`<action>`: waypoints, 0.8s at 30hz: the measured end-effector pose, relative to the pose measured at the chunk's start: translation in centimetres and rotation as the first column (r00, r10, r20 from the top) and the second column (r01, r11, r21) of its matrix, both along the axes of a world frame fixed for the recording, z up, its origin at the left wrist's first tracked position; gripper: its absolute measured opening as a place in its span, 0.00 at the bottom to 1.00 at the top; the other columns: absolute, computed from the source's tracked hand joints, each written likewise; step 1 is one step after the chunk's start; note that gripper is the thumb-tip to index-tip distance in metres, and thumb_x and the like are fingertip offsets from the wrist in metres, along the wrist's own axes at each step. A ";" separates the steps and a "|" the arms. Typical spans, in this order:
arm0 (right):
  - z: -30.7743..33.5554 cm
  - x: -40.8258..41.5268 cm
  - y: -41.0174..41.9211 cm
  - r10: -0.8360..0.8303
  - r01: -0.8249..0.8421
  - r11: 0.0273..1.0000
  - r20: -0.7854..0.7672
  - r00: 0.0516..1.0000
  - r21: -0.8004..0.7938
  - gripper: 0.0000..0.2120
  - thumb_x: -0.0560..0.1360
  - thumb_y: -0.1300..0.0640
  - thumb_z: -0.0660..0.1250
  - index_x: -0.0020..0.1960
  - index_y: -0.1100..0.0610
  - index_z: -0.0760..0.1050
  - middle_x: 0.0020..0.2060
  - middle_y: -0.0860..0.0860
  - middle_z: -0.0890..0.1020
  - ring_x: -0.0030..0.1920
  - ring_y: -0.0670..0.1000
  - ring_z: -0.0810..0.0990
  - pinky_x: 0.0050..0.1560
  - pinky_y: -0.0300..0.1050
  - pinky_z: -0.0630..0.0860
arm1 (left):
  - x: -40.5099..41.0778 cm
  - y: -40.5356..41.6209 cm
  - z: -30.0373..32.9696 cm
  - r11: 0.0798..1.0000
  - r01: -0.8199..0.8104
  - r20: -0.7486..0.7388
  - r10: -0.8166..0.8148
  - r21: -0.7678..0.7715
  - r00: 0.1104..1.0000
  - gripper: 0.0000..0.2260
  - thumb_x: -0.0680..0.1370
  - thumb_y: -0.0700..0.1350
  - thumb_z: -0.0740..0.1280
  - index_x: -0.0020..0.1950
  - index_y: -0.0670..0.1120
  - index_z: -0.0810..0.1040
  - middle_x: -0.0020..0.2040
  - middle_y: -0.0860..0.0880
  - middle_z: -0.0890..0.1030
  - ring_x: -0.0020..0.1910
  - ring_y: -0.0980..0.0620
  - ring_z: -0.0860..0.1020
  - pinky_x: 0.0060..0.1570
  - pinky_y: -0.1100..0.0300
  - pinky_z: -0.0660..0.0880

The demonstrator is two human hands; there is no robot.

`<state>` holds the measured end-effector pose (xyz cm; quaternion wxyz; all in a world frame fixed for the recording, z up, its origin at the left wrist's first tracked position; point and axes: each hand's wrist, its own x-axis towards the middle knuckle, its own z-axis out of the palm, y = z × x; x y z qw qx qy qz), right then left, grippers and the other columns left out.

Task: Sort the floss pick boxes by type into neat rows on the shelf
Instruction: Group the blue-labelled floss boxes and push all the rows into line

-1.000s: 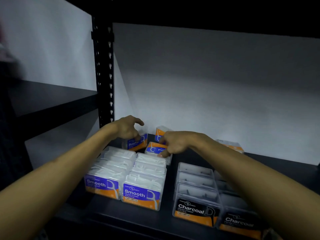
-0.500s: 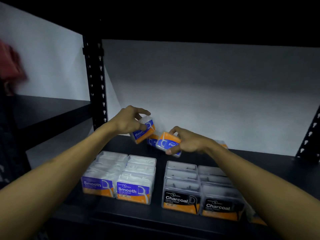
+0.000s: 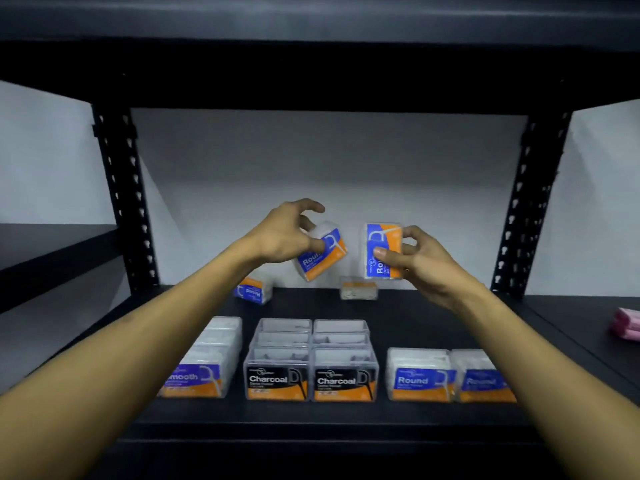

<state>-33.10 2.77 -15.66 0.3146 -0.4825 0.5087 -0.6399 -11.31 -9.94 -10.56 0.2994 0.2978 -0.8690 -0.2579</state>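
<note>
Head view, present state: two Round floss pick boxes now lifted clear of the shelf (image 3: pixel 433 313), up from the back cluster where both lay a second ago. Left hand (image 3: pixel 280 237) curled round one Round box (image 3: pixel 320 252), thumb and fingers pinching it, box tilted, label facing the camera. Right hand (image 3: pixel 420 261) pinching a second Round box (image 3: pixel 382 251), held upright on end, label turned sideways. Both boxes in the air, near each other but apart, over the rear of the shelf.

Remaining at the back: one loose Round box (image 3: pixel 253 290) lying with its label upside down, and one clear box (image 3: pixel 358 288) showing orange, type not legible.

Front rows noted: Smooth row (image 3: pixel 204 362) at left, partly hidden by the left forearm; Charcoal rows (image 3: pixel 310 362) two wide in the middle; Round row (image 3: pixel 450 375) at right, only one box deep so far as visible.

Judgement: both held boxes belong with the Round row at right front. Sorting largely done; two boxes in hand and two at the back outstanding.

Pink packet (image 3: pixel 625 323) at far right of the shelf, not part of the task.
</note>
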 end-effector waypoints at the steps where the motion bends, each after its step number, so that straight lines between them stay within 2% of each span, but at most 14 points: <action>1: -0.3 -0.8 1.0 0.002 0.000 0.999 0.042 0.999 -0.034 0.24 0.69 0.66 0.75 0.61 0.56 0.69 0.45 0.57 0.85 0.40 0.52 0.85 0.39 0.44 0.82 | -0.9 0.8 0.0 1.000 0.022 -0.009 -0.022 0.004 1.000 0.27 0.69 0.43 0.76 0.67 0.54 0.74 0.54 0.49 0.82 0.45 0.52 0.81 0.48 0.57 0.79; 3: -0.8 -2.5 3.4 0.029 -0.014 0.994 0.126 0.992 -0.112 0.30 0.68 0.65 0.74 0.66 0.49 0.70 0.44 0.53 0.85 0.40 0.49 0.84 0.41 0.46 0.83 | -2.6 2.9 0.0 0.997 0.076 -0.031 -0.076 0.008 0.997 0.23 0.70 0.41 0.76 0.63 0.51 0.77 0.51 0.52 0.82 0.45 0.52 0.82 0.51 0.54 0.81; 4: -0.9 -3.4 4.5 0.053 -0.026 0.987 0.168 0.984 -0.161 0.30 0.68 0.65 0.72 0.67 0.48 0.71 0.44 0.51 0.84 0.41 0.49 0.84 0.44 0.48 0.83 | -3.4 3.8 0.1 0.994 0.107 -0.044 -0.107 0.008 0.993 0.21 0.70 0.41 0.76 0.61 0.51 0.79 0.50 0.54 0.83 0.45 0.53 0.82 0.52 0.54 0.81; 6: -1.0 -5.1 6.9 0.111 -0.051 0.966 0.225 0.968 -0.254 0.24 0.70 0.64 0.71 0.63 0.51 0.74 0.46 0.51 0.83 0.44 0.49 0.83 0.48 0.50 0.81 | -4.7 5.4 0.4 0.986 0.163 -0.067 -0.160 0.039 0.985 0.19 0.71 0.40 0.76 0.61 0.49 0.80 0.49 0.54 0.84 0.45 0.56 0.82 0.53 0.57 0.80; 8: -1.4 -6.8 9.1 0.134 -0.047 0.950 0.267 0.954 -0.309 0.20 0.66 0.60 0.76 0.56 0.56 0.76 0.46 0.53 0.82 0.45 0.51 0.83 0.48 0.48 0.82 | -5.9 6.8 1.0 0.976 0.202 -0.086 -0.194 0.087 0.977 0.19 0.72 0.43 0.77 0.63 0.47 0.80 0.52 0.51 0.85 0.46 0.57 0.83 0.47 0.61 0.80; 11: -2.2 -9.0 11.3 0.069 0.022 0.950 0.279 0.958 -0.311 0.29 0.58 0.53 0.84 0.53 0.57 0.76 0.46 0.56 0.83 0.45 0.53 0.84 0.47 0.48 0.82 | -7.6 8.3 1.6 0.961 0.237 -0.109 -0.224 0.139 0.969 0.20 0.74 0.47 0.76 0.64 0.47 0.78 0.52 0.49 0.86 0.44 0.57 0.84 0.36 0.66 0.77; 14: -2.6 -10.6 12.7 -0.017 0.092 0.950 0.245 0.969 -0.299 0.31 0.54 0.51 0.86 0.50 0.56 0.74 0.43 0.54 0.84 0.43 0.52 0.85 0.44 0.44 0.82 | -9.3 9.1 1.3 0.963 0.230 -0.085 -0.219 0.143 0.972 0.18 0.74 0.43 0.76 0.63 0.45 0.79 0.51 0.47 0.86 0.43 0.55 0.84 0.33 0.65 0.77; 16: -2.8 -11.2 13.3 -0.054 0.125 0.942 0.227 0.972 -0.311 0.29 0.56 0.51 0.85 0.51 0.54 0.74 0.43 0.52 0.84 0.43 0.50 0.85 0.45 0.42 0.81 | -10.2 9.1 0.6 0.968 0.209 -0.059 -0.202 0.140 0.978 0.17 0.72 0.41 0.77 0.61 0.45 0.80 0.50 0.46 0.86 0.43 0.53 0.84 0.31 0.66 0.76; 20: -3.7 -12.3 14.4 -0.091 0.180 0.927 0.269 0.959 -0.328 0.27 0.67 0.59 0.74 0.65 0.55 0.74 0.48 0.50 0.82 0.47 0.48 0.83 0.51 0.41 0.80 | -12.3 8.8 -1.4 0.967 0.198 -0.048 -0.193 0.162 0.980 0.18 0.71 0.46 0.78 0.60 0.46 0.81 0.49 0.47 0.86 0.44 0.52 0.86 0.33 0.65 0.77; 22: -4.4 -12.8 14.8 -0.114 0.210 0.921 0.289 0.951 -0.328 0.24 0.66 0.57 0.75 0.61 0.56 0.76 0.49 0.53 0.83 0.46 0.49 0.83 0.49 0.42 0.81 | -13.2 8.8 -2.1 0.961 0.211 -0.031 -0.209 0.178 0.977 0.20 0.72 0.49 0.78 0.61 0.46 0.80 0.48 0.48 0.87 0.45 0.53 0.86 0.34 0.64 0.78; 24: -5.1 -13.1 15.0 -0.146 0.246 0.917 0.309 0.940 -0.313 0.20 0.62 0.57 0.77 0.52 0.55 0.76 0.45 0.53 0.84 0.43 0.49 0.84 0.43 0.41 0.81 | -14.1 8.6 -2.5 0.956 0.227 0.008 -0.233 0.187 0.972 0.21 0.72 0.50 0.77 0.62 0.46 0.80 0.48 0.49 0.87 0.46 0.53 0.86 0.34 0.63 0.79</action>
